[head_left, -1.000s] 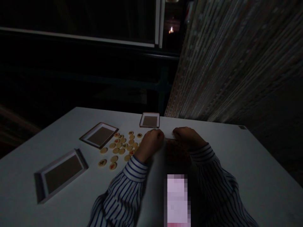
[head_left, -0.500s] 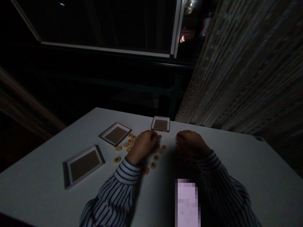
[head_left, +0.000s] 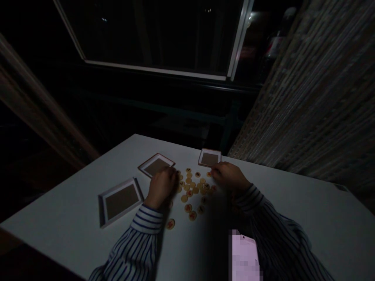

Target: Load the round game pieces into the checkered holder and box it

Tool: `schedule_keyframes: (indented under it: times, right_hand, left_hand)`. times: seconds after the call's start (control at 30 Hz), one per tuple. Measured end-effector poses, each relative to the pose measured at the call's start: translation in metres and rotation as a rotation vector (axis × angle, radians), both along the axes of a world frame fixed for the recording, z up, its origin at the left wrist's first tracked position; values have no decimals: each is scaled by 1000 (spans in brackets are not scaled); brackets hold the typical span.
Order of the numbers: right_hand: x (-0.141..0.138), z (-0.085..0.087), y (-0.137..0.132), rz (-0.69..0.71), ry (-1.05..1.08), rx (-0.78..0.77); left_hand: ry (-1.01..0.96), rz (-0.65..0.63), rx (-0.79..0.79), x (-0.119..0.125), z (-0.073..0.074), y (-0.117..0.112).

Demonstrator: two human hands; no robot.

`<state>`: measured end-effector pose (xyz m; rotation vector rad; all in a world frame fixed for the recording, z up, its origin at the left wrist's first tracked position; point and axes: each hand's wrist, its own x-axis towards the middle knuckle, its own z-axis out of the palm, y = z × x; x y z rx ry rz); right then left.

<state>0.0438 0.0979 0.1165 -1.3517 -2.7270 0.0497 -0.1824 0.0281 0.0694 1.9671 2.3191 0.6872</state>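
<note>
Round wooden Chinese chess pieces [head_left: 192, 185] lie loosely scattered on the white table [head_left: 181, 249], some showing red or dark characters, others blank side up. My left hand [head_left: 161, 187] is at the left edge of the scatter, fingers curled inward beside several pieces. Across from it, my right hand [head_left: 231, 175] is also closed, its fingertips against or right beside a red-marked piece [head_left: 209, 174]. Dim light and the curled fingers hide what either hand holds, if anything. One red-marked piece [head_left: 170, 223] lies apart, near my left cuff.
Three shallow box parts surround the pieces: a near-left tray [head_left: 118, 222], a far-left one [head_left: 140, 167] and a smaller one [head_left: 200, 160] at the back. A lit phone [head_left: 244, 255], partly pixelated, is at the front. A string curtain [head_left: 281, 117] hangs at the right.
My hands have moved apart, the left one going left off the pieces, which now show between them more spread out. The whole view has shifted slightly.
</note>
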Motion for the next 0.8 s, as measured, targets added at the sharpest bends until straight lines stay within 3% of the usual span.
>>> schedule_keyframes:
  times: [0.27,0.5,0.8]
  right_hand:
    - [-46,-5,9,53,-15,-44]
    - [-84,-19,20,117,38,-133]
    - [-120,-40,31,172,25,-144]
  left_hand:
    - [183,99,67,-23,-16,-6]
    - [226,129,54,-32,-29,-1]
    - [229,138,17,-37,-33,2]
